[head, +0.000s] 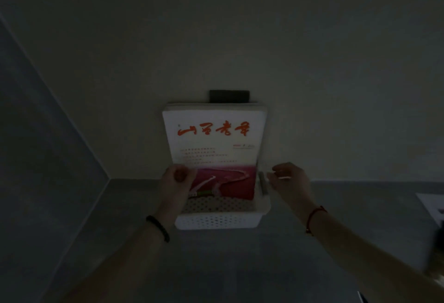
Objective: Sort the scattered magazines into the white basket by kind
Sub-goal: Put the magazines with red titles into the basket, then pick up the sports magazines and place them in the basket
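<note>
A dim scene. A white perforated plastic basket (217,221) sits on the grey desk (240,266) against the pale wall (240,38). A stack of white-covered magazines with red calligraphy and a red landscape picture (213,139) stands upright in the basket, leaning back at the wall. The left hand (176,179) grips the front magazine's lower left edge, fingers closed on it. The right hand (287,177) hovers just beside the stack's right edge, fingers loosely curled, holding nothing. A dark rectangular object (229,96) shows behind the stack's top.
</note>
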Demonstrator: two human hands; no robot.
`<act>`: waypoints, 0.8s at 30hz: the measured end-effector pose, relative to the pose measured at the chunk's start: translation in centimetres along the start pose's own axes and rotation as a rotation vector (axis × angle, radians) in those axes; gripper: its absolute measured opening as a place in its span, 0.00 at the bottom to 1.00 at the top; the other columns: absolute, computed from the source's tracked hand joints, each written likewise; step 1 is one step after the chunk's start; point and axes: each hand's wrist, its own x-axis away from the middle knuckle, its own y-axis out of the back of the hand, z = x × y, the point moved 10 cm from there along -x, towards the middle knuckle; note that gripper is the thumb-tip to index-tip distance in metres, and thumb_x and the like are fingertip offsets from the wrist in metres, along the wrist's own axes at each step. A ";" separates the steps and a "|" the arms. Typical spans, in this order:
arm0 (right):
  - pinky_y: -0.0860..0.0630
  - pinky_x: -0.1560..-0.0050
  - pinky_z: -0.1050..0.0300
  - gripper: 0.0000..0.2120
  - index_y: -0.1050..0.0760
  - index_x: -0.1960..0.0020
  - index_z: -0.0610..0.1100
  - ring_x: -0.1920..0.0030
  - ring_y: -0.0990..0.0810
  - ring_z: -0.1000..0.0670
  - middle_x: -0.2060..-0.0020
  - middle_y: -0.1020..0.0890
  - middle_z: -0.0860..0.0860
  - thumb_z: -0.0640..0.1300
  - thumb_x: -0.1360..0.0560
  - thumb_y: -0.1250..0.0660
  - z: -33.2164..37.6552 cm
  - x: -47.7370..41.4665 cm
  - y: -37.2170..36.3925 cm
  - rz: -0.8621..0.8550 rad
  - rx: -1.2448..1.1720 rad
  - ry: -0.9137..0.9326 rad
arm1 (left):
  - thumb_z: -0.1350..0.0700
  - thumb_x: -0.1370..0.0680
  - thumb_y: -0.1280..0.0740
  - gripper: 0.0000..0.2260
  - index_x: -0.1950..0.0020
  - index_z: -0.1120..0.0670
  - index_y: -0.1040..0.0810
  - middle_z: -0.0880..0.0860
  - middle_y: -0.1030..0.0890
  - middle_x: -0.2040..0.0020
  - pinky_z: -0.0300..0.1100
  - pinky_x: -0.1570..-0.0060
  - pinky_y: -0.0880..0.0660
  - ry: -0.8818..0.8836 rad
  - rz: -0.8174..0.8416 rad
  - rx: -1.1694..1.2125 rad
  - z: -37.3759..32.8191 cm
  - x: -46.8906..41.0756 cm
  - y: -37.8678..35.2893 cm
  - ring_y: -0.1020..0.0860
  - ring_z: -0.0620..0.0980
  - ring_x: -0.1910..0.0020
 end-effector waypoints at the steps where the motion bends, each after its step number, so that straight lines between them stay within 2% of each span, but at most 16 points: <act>1: 0.22 0.65 0.58 0.05 0.24 0.61 0.45 0.67 0.20 0.49 0.67 0.21 0.48 0.38 0.32 0.28 -0.8 1.0 1.1 0.009 -0.032 0.009 | 0.61 0.28 0.29 0.09 0.63 0.51 0.26 0.51 0.22 0.63 0.46 0.55 0.24 -0.004 0.056 0.015 -0.5 1.0 -1.2 0.23 0.53 0.59; 3: 0.22 0.72 0.63 0.11 0.26 0.65 0.47 0.73 0.20 0.55 0.68 0.21 0.45 0.33 0.30 0.31 -3.1 3.3 3.8 0.022 -0.106 -0.003 | 0.62 0.28 0.30 0.09 0.62 0.49 0.25 0.51 0.21 0.63 0.45 0.55 0.23 -0.017 0.185 0.018 -1.3 3.4 -4.6 0.21 0.50 0.60; 5: 0.24 0.75 0.67 0.12 0.27 0.64 0.45 0.78 0.21 0.58 0.70 0.21 0.44 0.30 0.30 0.32 -5.7 5.4 7.1 0.010 -0.155 -0.044 | 0.62 0.28 0.30 0.09 0.60 0.49 0.25 0.49 0.21 0.62 0.33 0.62 0.22 -0.023 0.336 0.012 -2.0 6.5 -8.8 0.20 0.42 0.63; 7: 0.24 0.76 0.68 0.09 0.26 0.63 0.40 0.79 0.22 0.58 0.71 0.22 0.45 0.28 0.29 0.34 -8.0 7.0 11.1 -0.032 -0.185 -0.078 | 0.64 0.27 0.32 0.06 0.58 0.54 0.25 0.50 0.22 0.63 0.28 0.71 0.25 0.017 0.449 0.041 -1.9 9.8 -13.0 0.22 0.44 0.66; 11: 0.22 0.71 0.66 0.03 0.24 0.59 0.38 0.74 0.19 0.57 0.70 0.20 0.46 0.33 0.28 0.33 -12.3 9.5 20.3 -0.139 -0.160 -0.136 | 0.64 0.26 0.33 0.06 0.51 0.56 0.26 0.49 0.23 0.62 0.25 0.74 0.28 0.073 0.609 0.022 -1.6 16.6 -20.9 0.25 0.45 0.65; 14: 0.19 0.61 0.56 0.02 0.23 0.56 0.37 0.65 0.17 0.50 0.66 0.18 0.45 0.36 0.28 0.32 -15.5 10.8 27.0 -0.187 -0.113 -0.211 | 0.67 0.25 0.37 0.06 0.55 0.56 0.27 0.50 0.24 0.62 0.24 0.75 0.29 0.156 0.684 0.019 -1.1 20.8 -26.5 0.23 0.40 0.69; 15: 0.19 0.58 0.54 0.02 0.23 0.56 0.38 0.63 0.17 0.48 0.65 0.18 0.44 0.37 0.28 0.32 -16.5 11.0 29.1 -0.195 -0.088 -0.231 | 0.68 0.24 0.38 0.09 0.58 0.55 0.27 0.50 0.25 0.61 0.25 0.74 0.28 0.209 0.706 0.042 -0.7 22.1 -28.4 0.23 0.38 0.71; 17: 0.19 0.53 0.51 0.01 0.23 0.57 0.41 0.60 0.17 0.46 0.63 0.17 0.44 0.38 0.28 0.31 -18.5 11.4 32.9 -0.203 -0.037 -0.277 | 0.67 0.24 0.38 0.10 0.55 0.51 0.27 0.48 0.26 0.58 0.31 0.64 0.26 0.211 0.793 0.006 -0.4 25.0 -31.9 0.24 0.36 0.65; 18: 0.19 0.53 0.52 0.02 0.23 0.57 0.44 0.59 0.17 0.47 0.62 0.17 0.46 0.39 0.28 0.31 -19.6 11.6 34.6 -0.209 -0.022 -0.298 | 0.66 0.24 0.37 0.09 0.50 0.53 0.25 0.47 0.26 0.58 0.33 0.62 0.27 0.190 0.820 -0.016 -0.2 26.4 -33.4 0.25 0.38 0.61; 20: 0.21 0.58 0.58 0.04 0.23 0.55 0.44 0.60 0.18 0.51 0.63 0.18 0.50 0.40 0.29 0.30 -21.4 11.9 37.7 -0.219 0.037 -0.317 | 0.67 0.25 0.36 0.12 0.41 0.64 0.27 0.50 0.24 0.57 0.34 0.65 0.25 0.211 0.820 -0.013 0.3 28.2 -36.0 0.26 0.42 0.60; 22: 0.24 0.60 0.61 0.09 0.23 0.50 0.41 0.59 0.20 0.52 0.60 0.18 0.50 0.39 0.29 0.30 -23.5 12.3 40.1 -0.223 0.085 -0.351 | 0.67 0.25 0.37 0.15 0.39 0.67 0.29 0.58 0.23 0.46 0.33 0.57 0.24 0.292 0.856 0.001 1.0 30.4 -38.3 0.24 0.50 0.55; 24: 0.22 0.49 0.51 0.12 0.25 0.46 0.39 0.51 0.21 0.46 0.51 0.19 0.43 0.39 0.29 0.30 -25.6 12.6 42.0 -0.230 0.070 -0.411 | 0.64 0.24 0.37 0.15 0.38 0.63 0.30 0.61 0.28 0.38 0.41 0.44 0.28 0.327 0.889 0.008 1.2 31.9 -40.3 0.25 0.57 0.44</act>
